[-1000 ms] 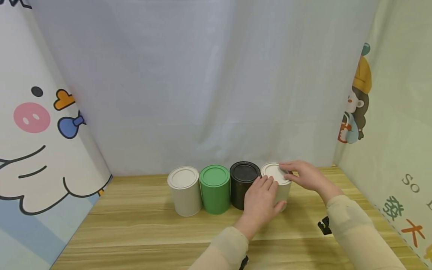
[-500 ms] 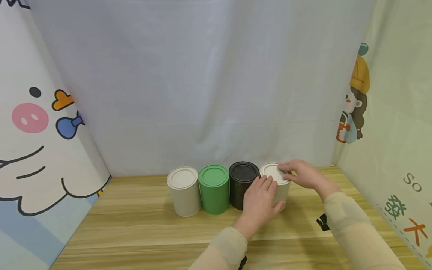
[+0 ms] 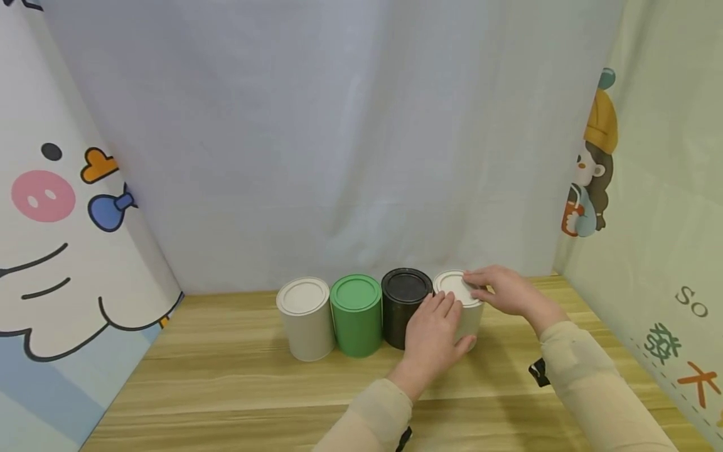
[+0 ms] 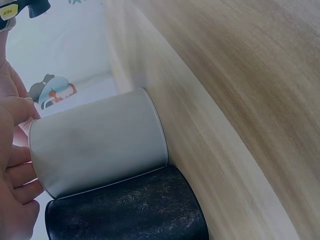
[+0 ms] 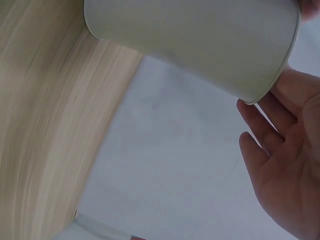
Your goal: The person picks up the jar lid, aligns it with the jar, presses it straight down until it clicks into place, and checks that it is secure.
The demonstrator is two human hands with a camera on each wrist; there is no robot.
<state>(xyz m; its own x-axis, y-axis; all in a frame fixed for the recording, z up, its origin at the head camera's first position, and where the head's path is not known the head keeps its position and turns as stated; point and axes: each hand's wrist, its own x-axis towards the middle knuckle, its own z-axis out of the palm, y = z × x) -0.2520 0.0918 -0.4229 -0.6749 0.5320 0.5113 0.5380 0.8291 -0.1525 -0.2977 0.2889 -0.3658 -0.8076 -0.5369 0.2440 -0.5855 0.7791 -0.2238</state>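
Several lidded cans stand upright side by side on the wooden table. From left to right in the head view they are an off-white can (image 3: pixel 307 329), a green can (image 3: pixel 358 323), a black can (image 3: pixel 403 287) and another off-white can (image 3: pixel 454 285). My left hand (image 3: pixel 429 336) touches the near lid edge of the right-hand can with extended fingers, partly hiding it and the black can. Over that lid's right edge lie the fingers of my right hand (image 3: pixel 508 292). The right wrist view shows this hand (image 5: pixel 290 145) spread loosely at the can's rim (image 5: pixel 272 80).
A pale curtain (image 3: pixel 350 138) hangs right behind the cans. Printed cloths flank the table (image 3: pixel 226 376), one with a cartoon figure (image 3: pixel 51 194) on the left. In the left wrist view the black can (image 4: pixel 130 210) touches the off-white one (image 4: pixel 100 145).
The head view has shifted very slightly. Both hands keep their places at the right-hand can, and the cans stay in the same row.
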